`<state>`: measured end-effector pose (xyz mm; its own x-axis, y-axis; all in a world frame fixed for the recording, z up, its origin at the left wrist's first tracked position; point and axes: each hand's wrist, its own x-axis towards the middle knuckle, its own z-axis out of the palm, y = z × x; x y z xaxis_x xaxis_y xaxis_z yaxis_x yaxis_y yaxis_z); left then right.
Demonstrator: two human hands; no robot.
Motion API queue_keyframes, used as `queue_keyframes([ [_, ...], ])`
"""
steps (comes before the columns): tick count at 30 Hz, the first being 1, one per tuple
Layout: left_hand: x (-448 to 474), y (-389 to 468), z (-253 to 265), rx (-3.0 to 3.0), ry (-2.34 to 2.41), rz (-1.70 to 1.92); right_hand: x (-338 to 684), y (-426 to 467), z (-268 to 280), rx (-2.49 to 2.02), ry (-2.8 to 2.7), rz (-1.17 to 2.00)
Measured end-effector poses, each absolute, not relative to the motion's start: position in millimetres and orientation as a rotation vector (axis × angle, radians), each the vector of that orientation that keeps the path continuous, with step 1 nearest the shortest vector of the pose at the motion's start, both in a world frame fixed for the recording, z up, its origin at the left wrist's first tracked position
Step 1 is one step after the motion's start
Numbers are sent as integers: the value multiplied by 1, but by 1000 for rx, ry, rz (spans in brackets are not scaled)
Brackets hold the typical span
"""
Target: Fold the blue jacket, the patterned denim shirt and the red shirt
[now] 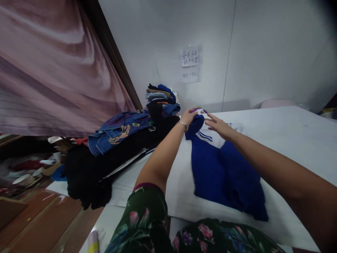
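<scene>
A blue and white garment with blue stripes, seemingly a long-sleeved jacket, lies on the white tabletop in front of me. At its far end, my left hand, with a bracelet at the wrist, has its fingers closed on the edge of the jacket's blue cloth, near the white part. My right hand hovers over or rests on the white part, fingers stretched out and apart; whether they touch the cloth is hard to tell. Both hands are close together, and my right forearm hides part of the jacket's right side.
To the left lie black clothes with a denim garment on top. Behind them rises a stack of folded clothes. Handwritten paper notes are on the wall. A pink curtain hangs at left; the white table extends right.
</scene>
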<state>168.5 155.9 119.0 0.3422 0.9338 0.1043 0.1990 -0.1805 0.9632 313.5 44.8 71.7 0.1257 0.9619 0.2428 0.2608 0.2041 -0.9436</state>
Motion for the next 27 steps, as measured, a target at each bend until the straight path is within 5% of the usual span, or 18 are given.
queue_keyframes([
  [8,161,132,118,1607,931,811,306,84,94,-1064,-907,955],
  [18,92,58,-21,1812,1404,251,351,111,138,-912,-695,1051],
  [27,95,31,-37,1749,1423,328,389,92,181,-920,-625,906],
])
